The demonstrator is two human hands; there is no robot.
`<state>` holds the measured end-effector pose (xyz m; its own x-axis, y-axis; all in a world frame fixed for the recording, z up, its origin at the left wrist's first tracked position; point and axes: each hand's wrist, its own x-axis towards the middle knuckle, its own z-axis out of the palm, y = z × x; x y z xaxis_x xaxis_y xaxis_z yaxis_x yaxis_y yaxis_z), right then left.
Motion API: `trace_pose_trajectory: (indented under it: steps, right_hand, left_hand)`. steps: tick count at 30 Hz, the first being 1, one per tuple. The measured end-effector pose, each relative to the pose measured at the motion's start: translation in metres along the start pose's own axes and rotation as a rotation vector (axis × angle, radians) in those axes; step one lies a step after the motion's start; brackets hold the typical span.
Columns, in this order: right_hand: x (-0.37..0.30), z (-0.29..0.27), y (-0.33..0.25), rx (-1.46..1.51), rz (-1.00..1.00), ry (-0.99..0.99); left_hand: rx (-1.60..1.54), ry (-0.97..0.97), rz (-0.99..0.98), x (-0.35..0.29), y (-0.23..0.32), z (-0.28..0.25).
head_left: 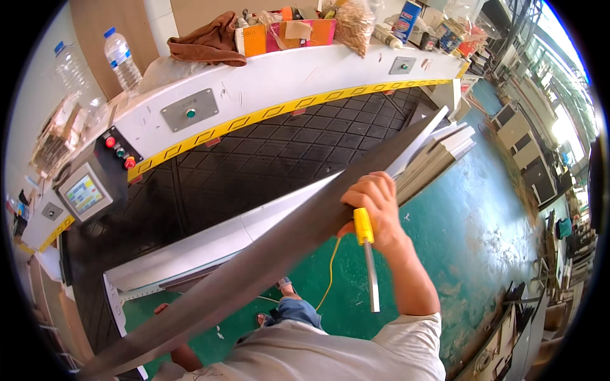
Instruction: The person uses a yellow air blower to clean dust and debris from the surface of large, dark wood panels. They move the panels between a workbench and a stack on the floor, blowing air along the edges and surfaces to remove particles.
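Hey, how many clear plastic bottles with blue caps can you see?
2: the left bottle at the upper left, above the touchscreen in the picture; the right bottle just beside it. Others may be hidden.

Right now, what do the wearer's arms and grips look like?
Right grip: ungloved, no markings visible. Right forearm: bare, no cables. Right sleeve: short, plain, off-white. Left grip: mostly hidden, visible part ungloved.

A control screen (84, 193), push buttons (121, 153) and, blurred at right, probably stacked panels (523, 145) show a workshop.
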<state>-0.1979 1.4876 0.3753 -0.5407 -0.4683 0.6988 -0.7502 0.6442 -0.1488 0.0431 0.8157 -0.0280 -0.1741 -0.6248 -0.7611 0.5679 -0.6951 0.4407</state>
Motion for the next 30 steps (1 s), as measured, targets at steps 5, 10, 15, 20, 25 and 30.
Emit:
trace_pose_trajectory:
  steps: [5,10,15,20,25,30]
  right_hand:
    - [-0.049,-0.081,-0.04,-0.02,0.07,-0.019]
    - [-0.107,-0.115,-0.062,-0.043,0.183,0.018]
    - [-0.188,-0.17,-0.025,-0.073,0.323,0.049]
    - [-0.308,-0.115,0.137,0.367,0.858,0.156]
    - [-0.31,-0.015,0.166,0.299,0.616,0.028]
    - [-0.282,0.057,0.032,0.521,0.183,-0.351]
  left_hand:
    - [0.045,-0.032,-0.004,-0.068,0.03,-0.058]
    - [-0.012,-0.089,-0.017,-0.134,0.044,-0.117]
    - [-0.017,-0.17,-0.089,-0.196,-0.005,-0.172]
    - [-0.191,-0.254,0.029,-0.29,-0.025,-0.234]
    - [0.037,0.148,0.053,-0.422,-0.125,-0.254]
    - [-0.028,0.125,0.076,-0.468,-0.207,-0.36]
